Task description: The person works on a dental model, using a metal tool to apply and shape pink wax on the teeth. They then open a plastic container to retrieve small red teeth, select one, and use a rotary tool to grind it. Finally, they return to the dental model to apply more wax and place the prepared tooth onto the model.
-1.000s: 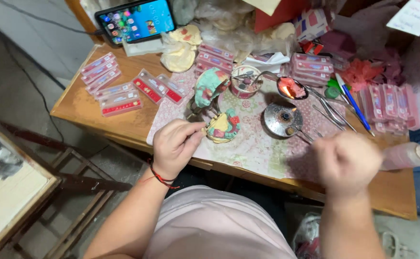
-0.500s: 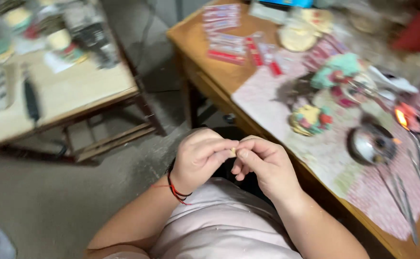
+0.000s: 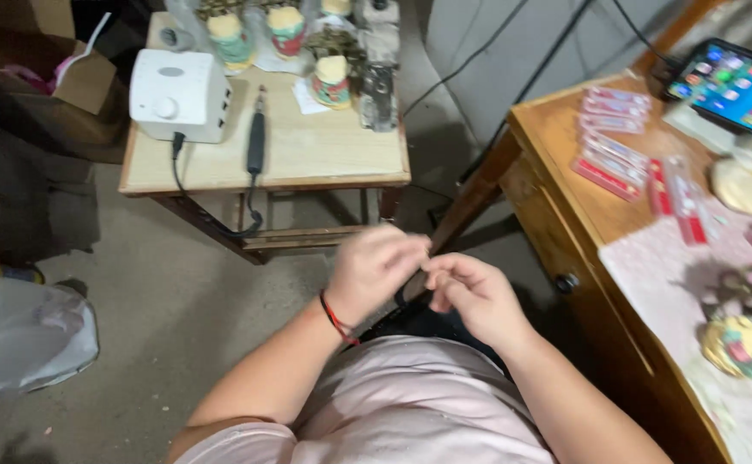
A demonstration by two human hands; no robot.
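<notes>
My left hand [image 3: 374, 268] and my right hand [image 3: 470, 296] meet fingertip to fingertip above my lap, in front of my pink shirt. Both have their fingers curled and pinched together; motion blur hides whether anything small sits between them. A red cord bracelet [image 3: 338, 319] circles my left wrist. The hands hover over the floor gap between a low side table [image 3: 307, 159] and a wooden desk [image 3: 565, 185]. Neither hand touches either piece of furniture.
The side table carries a white box device [image 3: 168, 94], a dark pen-shaped handpiece [image 3: 256, 142] on a cable and several small decorated jars [image 3: 333, 82]. On the desk lie red-pink packets [image 3: 616, 155], a lit tablet [image 3: 732, 86], a patterned mat [image 3: 663, 266] and a colourful ornament [image 3: 741, 348]. A plastic bag [image 3: 24, 335] sits left.
My hands left the desk and came together over my lap. My view swung left from the desk toward the side table and floor.
</notes>
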